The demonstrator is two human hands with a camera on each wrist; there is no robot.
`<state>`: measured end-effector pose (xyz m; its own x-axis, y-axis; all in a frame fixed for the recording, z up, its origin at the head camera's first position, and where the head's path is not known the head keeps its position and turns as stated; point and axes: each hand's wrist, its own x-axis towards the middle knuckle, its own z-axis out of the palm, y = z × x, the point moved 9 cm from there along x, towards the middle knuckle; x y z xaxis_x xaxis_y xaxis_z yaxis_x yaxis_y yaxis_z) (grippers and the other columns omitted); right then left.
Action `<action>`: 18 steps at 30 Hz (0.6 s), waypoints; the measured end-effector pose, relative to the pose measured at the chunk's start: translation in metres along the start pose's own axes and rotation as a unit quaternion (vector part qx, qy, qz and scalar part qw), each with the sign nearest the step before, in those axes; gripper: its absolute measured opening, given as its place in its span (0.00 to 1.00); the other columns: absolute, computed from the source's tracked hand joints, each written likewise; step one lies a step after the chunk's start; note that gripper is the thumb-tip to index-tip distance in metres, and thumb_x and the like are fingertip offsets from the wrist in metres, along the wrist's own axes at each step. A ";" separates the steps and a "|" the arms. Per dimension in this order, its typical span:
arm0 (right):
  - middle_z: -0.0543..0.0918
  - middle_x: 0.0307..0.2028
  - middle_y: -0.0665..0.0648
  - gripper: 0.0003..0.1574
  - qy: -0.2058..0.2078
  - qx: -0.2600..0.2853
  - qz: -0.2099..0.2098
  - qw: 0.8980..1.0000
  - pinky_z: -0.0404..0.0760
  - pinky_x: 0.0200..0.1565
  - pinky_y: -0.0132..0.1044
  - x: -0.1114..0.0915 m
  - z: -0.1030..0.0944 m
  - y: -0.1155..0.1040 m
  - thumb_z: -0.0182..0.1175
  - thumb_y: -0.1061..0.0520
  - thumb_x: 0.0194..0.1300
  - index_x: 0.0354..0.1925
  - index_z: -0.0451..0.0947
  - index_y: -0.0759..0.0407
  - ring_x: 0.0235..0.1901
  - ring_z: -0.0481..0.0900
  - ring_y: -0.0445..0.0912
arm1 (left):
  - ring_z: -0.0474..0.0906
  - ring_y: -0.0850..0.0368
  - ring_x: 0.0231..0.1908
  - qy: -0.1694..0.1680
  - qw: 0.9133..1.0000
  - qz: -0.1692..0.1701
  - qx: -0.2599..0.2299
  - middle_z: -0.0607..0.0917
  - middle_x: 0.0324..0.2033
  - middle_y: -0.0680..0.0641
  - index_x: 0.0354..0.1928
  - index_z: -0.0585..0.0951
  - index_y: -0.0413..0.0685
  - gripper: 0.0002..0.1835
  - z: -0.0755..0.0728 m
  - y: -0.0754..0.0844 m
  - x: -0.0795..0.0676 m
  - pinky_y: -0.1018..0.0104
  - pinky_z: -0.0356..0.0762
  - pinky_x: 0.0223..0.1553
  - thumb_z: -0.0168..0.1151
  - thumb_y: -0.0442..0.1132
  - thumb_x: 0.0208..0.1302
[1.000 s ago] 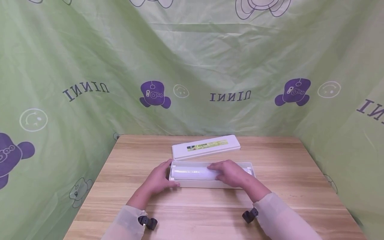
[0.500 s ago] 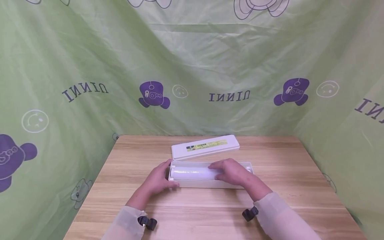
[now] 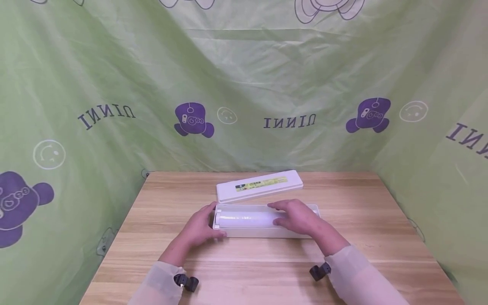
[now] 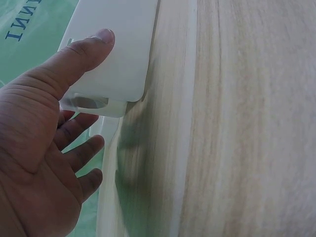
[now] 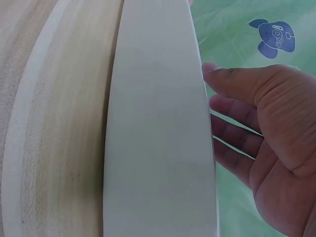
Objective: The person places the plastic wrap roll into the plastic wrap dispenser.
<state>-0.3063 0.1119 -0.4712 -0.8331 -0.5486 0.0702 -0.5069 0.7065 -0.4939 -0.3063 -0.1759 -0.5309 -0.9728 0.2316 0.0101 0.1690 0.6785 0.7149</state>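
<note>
An uncovered long white box (image 3: 263, 233) lies crosswise on the table, with a glossy whitish roll, apparently cling film (image 3: 244, 219), inside it. My left hand (image 3: 198, 228) grips the box's left end. In the left wrist view, the thumb (image 4: 94, 47) presses the front wall while the other fingers are beyond the end, partly hidden. Over the right part of the roll is my right hand (image 3: 297, 217), thumb and fingers spread apart. Its fingertips are hidden behind the box's front wall (image 5: 160, 123) in the right wrist view; firm contact with the roll cannot be made out.
Just behind the box lies its white lid (image 3: 228, 193), slanted, with a yellow-green label (image 3: 261, 184). The wooden table (image 3: 244, 275) ends at a green printed curtain (image 3: 244, 148) on the back and both sides.
My right hand has risen slightly and shifted a little right over the roll. My left hand keeps its grip on the box end. The whole head view has shifted slightly.
</note>
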 end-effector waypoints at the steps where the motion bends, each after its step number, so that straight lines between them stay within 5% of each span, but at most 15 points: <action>1: 0.85 0.60 0.56 0.34 0.001 0.000 0.001 1.000 0.79 0.64 0.52 -0.001 0.000 0.000 0.74 0.53 0.64 0.66 0.80 0.55 0.61 0.82 0.52 | 0.67 0.42 0.72 0.000 1.000 0.000 0.000 0.75 0.70 0.44 0.77 0.68 0.54 0.63 0.000 0.000 0.000 0.41 0.58 0.75 0.89 0.54 0.35; 18: 0.82 0.63 0.59 0.41 0.044 -0.027 -0.020 0.998 0.76 0.66 0.55 -0.016 -0.005 0.001 0.74 0.44 0.63 0.68 0.77 0.59 0.64 0.78 0.56 | 0.65 0.41 0.73 0.001 1.000 0.003 -0.003 0.74 0.71 0.44 0.78 0.67 0.55 0.63 0.000 -0.001 0.000 0.40 0.58 0.75 0.89 0.56 0.35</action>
<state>-0.2944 0.1240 -0.4690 -0.8265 -0.5379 0.1660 -0.5500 0.7088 -0.4418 -0.3066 -0.1764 -0.5320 -0.9721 0.2342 0.0145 0.1730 0.6733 0.7188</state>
